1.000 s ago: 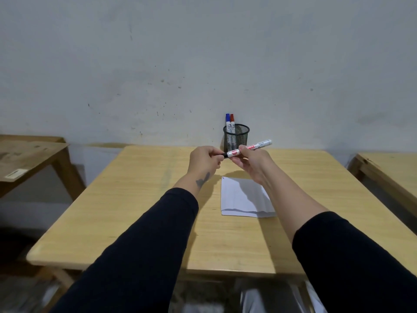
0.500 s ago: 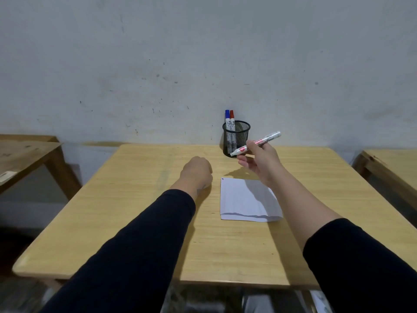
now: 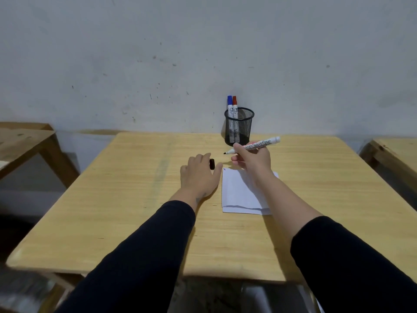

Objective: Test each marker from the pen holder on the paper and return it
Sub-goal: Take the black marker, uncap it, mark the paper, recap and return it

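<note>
While the left hand [image 3: 198, 175] lies palm down on the wooden table [image 3: 135, 199], its fingers are loose and spread, not gripping anything. The black cap [image 3: 211, 164] sits on the tabletop right at the far side of that hand, in the gap between index finger and thumb; it looks like it's touching or nearly touching them, can't quite tell which. Just right of the hand is the white paper [image 3: 239, 190], flat on the table, with a couple of tiny dark marks in its far left corner. Over the paper's far edge the right hand [image 3: 252, 161] is raised off the table with its fingers closed around the uncapped marker [image 3: 255, 145]. The thumb and fingers pinch the barrel toward the tip end, so the black tip pokes out left of the fingers, and the white tail sticks up and out to the right. Behind it, at the far edge of the table against the wall, the black mesh pen holder [image 3: 241, 129] stands with a blue-capped marker [image 3: 230, 107] and a red-capped marker [image 3: 235, 107] upright in its left side.
</note>
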Motion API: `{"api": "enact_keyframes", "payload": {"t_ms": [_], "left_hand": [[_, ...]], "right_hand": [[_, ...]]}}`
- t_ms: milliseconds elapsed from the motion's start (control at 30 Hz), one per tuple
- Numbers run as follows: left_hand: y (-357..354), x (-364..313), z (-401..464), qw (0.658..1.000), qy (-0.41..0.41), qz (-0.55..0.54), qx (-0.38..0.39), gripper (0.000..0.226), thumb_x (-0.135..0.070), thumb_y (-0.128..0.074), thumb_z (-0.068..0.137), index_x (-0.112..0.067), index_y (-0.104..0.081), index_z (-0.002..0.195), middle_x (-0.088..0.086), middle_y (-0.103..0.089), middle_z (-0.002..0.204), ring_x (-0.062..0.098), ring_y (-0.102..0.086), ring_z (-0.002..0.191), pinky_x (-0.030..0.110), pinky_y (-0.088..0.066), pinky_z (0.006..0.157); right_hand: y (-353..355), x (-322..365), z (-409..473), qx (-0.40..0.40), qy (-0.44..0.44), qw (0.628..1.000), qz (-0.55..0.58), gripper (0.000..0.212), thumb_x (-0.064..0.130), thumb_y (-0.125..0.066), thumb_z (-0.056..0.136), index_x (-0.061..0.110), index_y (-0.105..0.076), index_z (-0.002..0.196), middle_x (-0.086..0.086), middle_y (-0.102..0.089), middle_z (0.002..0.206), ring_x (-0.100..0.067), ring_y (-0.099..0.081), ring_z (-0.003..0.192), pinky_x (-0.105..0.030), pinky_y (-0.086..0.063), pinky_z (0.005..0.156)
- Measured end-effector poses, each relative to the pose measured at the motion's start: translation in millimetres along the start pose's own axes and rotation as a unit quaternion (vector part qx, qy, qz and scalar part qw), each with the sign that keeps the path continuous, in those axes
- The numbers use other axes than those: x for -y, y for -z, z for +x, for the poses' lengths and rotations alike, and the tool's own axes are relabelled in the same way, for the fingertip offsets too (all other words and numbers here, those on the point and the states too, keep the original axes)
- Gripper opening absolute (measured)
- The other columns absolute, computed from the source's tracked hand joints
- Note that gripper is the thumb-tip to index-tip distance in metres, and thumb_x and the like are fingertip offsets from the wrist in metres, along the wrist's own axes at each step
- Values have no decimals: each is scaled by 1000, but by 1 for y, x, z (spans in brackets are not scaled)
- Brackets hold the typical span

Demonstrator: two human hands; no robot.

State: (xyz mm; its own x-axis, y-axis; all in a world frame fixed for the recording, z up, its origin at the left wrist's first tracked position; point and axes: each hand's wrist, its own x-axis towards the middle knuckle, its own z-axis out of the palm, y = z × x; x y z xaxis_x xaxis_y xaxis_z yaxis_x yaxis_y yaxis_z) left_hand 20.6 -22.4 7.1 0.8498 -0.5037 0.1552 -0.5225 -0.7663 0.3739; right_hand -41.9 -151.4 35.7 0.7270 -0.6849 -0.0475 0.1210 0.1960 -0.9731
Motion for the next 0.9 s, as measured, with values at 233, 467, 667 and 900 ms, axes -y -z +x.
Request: {"api": "enact_keyframes", "payload": {"t_ms": [233, 467, 667, 900], "left_hand": [[-15, 7, -4, 998, -17, 43, 50, 81, -65, -28, 87, -17, -15, 150, -3, -18, 160, 15, -4, 150, 53, 2, 118], [-13, 6, -5, 996, -13, 59, 66, 75, -58, -23, 92, -17, -6, 153, -4, -6, 162, 14, 1, 150, 52, 3, 119], [-11, 5, -7, 996, -15, 55, 66, 73, -55, -25, 93, -17, -7, 152, -3, -8, 162, 15, 0, 150, 51, 3, 119], [-9, 4, -7, 996, -15, 59, 71, 74, -56, -25, 93, -17, -6, 152, -3, -7, 162, 15, 1, 150, 51, 3, 119]], "right_hand": [[0, -15, -10, 27, 15, 1000, -6, 15, 19, -60, 91, 5, -65, 90, -15, -60, 70, -19, -52, 49, -24, -41, 41], [5, -18, -11, -29, 37, 997, -55, 21, 16, -57, 88, 2, -59, 72, -15, -56, 58, -19, -50, 41, -27, -44, 41], [3, -16, -19, -4, 96, 982, -162, 29, 11, -54, 89, 4, -55, 61, -13, -55, 53, -15, -49, 36, -21, -48, 45], [3, -20, -16, 0, 115, 974, -197, 34, 13, -54, 89, 5, -56, 56, -7, -56, 48, -12, -51, 39, -14, -49, 52]]}}
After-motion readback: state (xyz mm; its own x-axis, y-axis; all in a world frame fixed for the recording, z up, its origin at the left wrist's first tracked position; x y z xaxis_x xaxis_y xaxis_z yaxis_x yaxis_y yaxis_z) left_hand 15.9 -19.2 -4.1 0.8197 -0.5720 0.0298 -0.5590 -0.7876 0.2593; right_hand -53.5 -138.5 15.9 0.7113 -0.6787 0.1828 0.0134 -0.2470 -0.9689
